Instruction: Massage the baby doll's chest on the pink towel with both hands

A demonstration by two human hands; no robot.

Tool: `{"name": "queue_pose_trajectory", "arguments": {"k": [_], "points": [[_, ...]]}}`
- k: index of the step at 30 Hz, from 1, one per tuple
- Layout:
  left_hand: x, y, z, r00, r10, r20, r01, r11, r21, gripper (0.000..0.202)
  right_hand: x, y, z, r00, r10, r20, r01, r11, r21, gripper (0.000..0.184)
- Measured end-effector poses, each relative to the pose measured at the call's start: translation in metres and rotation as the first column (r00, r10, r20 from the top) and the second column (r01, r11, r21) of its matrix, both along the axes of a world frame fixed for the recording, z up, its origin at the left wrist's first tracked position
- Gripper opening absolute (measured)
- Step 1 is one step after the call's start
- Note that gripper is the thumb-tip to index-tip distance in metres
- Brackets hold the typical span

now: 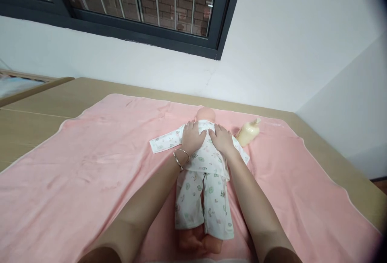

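A baby doll (208, 154) in white patterned pyjamas lies stretched out on a pink blanket (99, 150), its bald head away from me and its bare feet towards me. No face shows on it. My left hand (192, 137) rests flat on the left side of the doll's upper body, fingers extended, with a bracelet at the wrist. On the other side, near the shoulder, my right hand (222, 138) lies flat too, its thumb close to the left one. Just right of that hand, a cream-coloured pump bottle (248, 132) lies tilted on the blanket.
The blanket covers much of a wooden surface (39, 97), whose bare edges show at the back, left and right. A white wall (260, 53) rises behind it, with a dark-framed, barred window (145, 33) above. At far left is a raised wooden edge (39, 89).
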State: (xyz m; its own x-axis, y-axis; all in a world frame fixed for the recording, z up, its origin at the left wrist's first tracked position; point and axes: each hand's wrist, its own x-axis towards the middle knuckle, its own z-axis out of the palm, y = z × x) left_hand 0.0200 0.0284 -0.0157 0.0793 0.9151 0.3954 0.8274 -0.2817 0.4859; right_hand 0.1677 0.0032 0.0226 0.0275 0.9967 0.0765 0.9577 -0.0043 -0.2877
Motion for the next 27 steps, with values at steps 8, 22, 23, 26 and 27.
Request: {"name": "queue_pose_trajectory", "arguments": {"k": [8,22,23,26,27], "points": [[-0.004,-0.003,0.012,0.991,-0.124,-0.050,0.129,0.986,0.105,0.033,-0.010,-0.011,0.010,0.992,0.073,0.100,-0.077,0.997,0.028,0.052],[-0.001,-0.004,0.007,0.999,-0.030,-0.035,0.032,0.998,0.049,0.046,-0.005,-0.002,0.003,1.000,0.001,0.023,0.001,0.998,-0.067,0.071],[-0.001,-0.004,0.007,0.999,-0.029,-0.018,0.030,0.998,0.061,0.044,-0.008,-0.004,0.004,0.999,-0.005,0.043,0.008,0.999,-0.053,0.068],[0.000,-0.010,0.008,1.000,-0.010,0.020,0.008,0.993,0.115,0.032,-0.021,-0.016,0.012,0.989,0.000,0.148,0.000,1.000,-0.001,0.056],[0.001,-0.012,0.008,1.000,0.001,0.023,-0.004,0.992,0.127,0.031,-0.024,-0.020,0.015,0.983,0.008,0.184,-0.010,1.000,0.012,0.052]]}}
